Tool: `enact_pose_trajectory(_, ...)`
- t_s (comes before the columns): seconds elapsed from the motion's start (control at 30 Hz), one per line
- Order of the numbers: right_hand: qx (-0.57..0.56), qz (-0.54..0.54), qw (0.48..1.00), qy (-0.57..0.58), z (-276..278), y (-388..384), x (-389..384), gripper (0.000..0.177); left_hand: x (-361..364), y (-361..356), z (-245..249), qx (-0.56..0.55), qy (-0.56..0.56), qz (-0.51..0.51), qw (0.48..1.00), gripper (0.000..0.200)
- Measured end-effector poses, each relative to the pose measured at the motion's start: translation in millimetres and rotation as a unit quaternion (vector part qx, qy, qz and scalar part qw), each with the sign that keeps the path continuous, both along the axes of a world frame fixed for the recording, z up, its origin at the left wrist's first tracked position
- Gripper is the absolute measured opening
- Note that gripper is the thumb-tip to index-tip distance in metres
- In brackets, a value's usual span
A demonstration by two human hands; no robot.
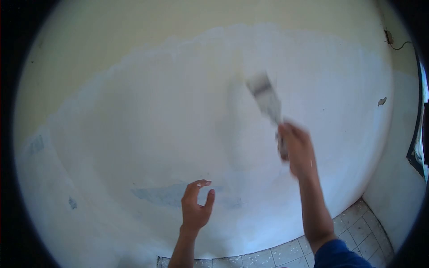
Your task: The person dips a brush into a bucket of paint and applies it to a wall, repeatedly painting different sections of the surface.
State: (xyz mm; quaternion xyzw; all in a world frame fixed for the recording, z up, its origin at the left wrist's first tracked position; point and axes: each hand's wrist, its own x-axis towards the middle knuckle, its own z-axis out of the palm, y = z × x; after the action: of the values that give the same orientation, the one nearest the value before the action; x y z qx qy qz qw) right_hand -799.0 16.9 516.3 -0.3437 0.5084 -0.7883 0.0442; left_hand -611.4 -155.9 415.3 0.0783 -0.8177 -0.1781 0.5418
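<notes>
My right hand [297, 145] is wrapped round the handle of a putty knife [268, 100], which is smeared by motion. Its broad, pale blade points up and to the left, overlapping the white-coated part of the wall [174, 111]. Lower down and to the left, my left hand [195, 207] is raised in front of the wall with nothing in it. Its fingers curve, and a gap shows between thumb and forefinger. Behind that hand runs a bluish-grey patch [163, 194] in the white coat.
Above the white coat the wall is pale yellow [134, 27]. A side wall [389, 147] meets it at the right, with a chipped spot [382, 102] near the corner and a wire [401, 46] higher up. White-spotted floor tiles [286, 252] lie along the wall's foot.
</notes>
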Motion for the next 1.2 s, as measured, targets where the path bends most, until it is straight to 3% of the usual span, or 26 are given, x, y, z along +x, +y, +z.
enact_pose_trajectory(0.03,0.071,-0.17,0.958,0.219,26.3,-5.5,-18.3,0.02,-2.9,6.3,-0.4,-0.008,-0.009,-0.006,1.0,0.018)
enact_pose_trajectory(0.1,0.076,-0.359,0.865,0.342,71.4,-15.9,-20.1,0.021,1.2,7.5,-0.5,-0.011,-0.022,-0.009,1.0,0.019)
enact_pose_trajectory(0.2,0.154,-0.454,0.746,0.463,90.1,-25.9,-28.2,0.024,8.8,0.5,-12.0,0.007,-0.025,0.003,1.0,0.021)
enact_pose_trajectory(0.27,0.309,-0.484,0.633,0.52,56.8,-41.7,-30.7,0.032,13.8,-7.3,-19.0,0.023,-0.022,0.01,0.999,0.019)
enact_pose_trajectory(0.3,0.323,-0.458,0.6,0.571,27.5,-41.1,-23.3,0.034,16.4,-11.5,-19.8,0.031,-0.02,0.013,0.999,0.018)
enact_pose_trajectory(0.37,0.429,-0.319,0.595,0.6,-16.1,-19.1,2.5,0.018,16.7,-15.0,-20.1,0.028,-0.022,0.015,0.999,0.018)
enact_pose_trajectory(0.4,0.556,-0.183,0.566,0.581,-22.3,-8.8,5.8,0.035,17.7,-15.1,-21.9,0.029,-0.024,0.017,0.999,0.018)
enact_pose_trajectory(0.5,0.659,0.028,0.528,0.535,-11.4,3.6,1.6,0.028,12.0,-14.1,-16.3,0.016,-0.028,-0.007,0.999,0.018)
enact_pose_trajectory(0.57,0.634,-0.052,0.537,0.553,9.0,-4.9,2.9,0.021,5.3,-12.7,-10.1,0.011,-0.02,-0.017,1.0,0.018)
enact_pose_trajectory(0.6,0.579,-0.108,0.575,0.568,21.7,-16.3,-12.5,0.019,1.5,-10.4,-8.4,0.009,-0.017,-0.023,1.0,0.018)
enact_pose_trajectory(0.7,0.518,-0.212,0.569,0.602,119.3,-31.4,-30.9,0.015,-6.2,-0.8,-4.3,0.002,-0.013,-0.042,0.999,0.018)
enact_pose_trajectory(0.77,0.417,-0.302,0.597,0.615,165.0,-13.6,-9.6,0.015,-5.5,-1.7,-6.3,-0.003,-0.018,-0.044,0.999,0.018)
enact_pose_trajectory(0.8,0.308,-0.338,0.622,0.636,179.7,-6.4,-14.2,0.017,-4.6,-1.1,-10.6,-0.001,-0.021,-0.045,0.999,0.018)
enact_pose_trajectory(0.9,0.207,-0.482,0.59,0.613,187.0,-6.0,-17.8,0.02,-3.7,-5.0,-19.2,0.019,-0.032,-0.033,0.999,0.017)
enact_pose_trajectory(1.0,0.342,-0.434,0.498,0.669,90.7,-33.7,-31.9,0.024,-1.1,-3.5,-20.8,0.031,-0.036,-0.037,0.998,0.018)
enact_pose_trajectory(1.1,0.548,-0.149,0.523,0.636,10.8,-17.5,5.3,0.021,0.1,-5.9,-22.3,0.019,-0.037,-0.031,0.999,0.018)
enact_pose_trajectory(1.2,0.644,-0.052,0.504,0.573,12.5,-17.0,4.5,0.023,0.2,-3.1,-15.5,-0.006,-0.049,-0.03,0.998,0.019)
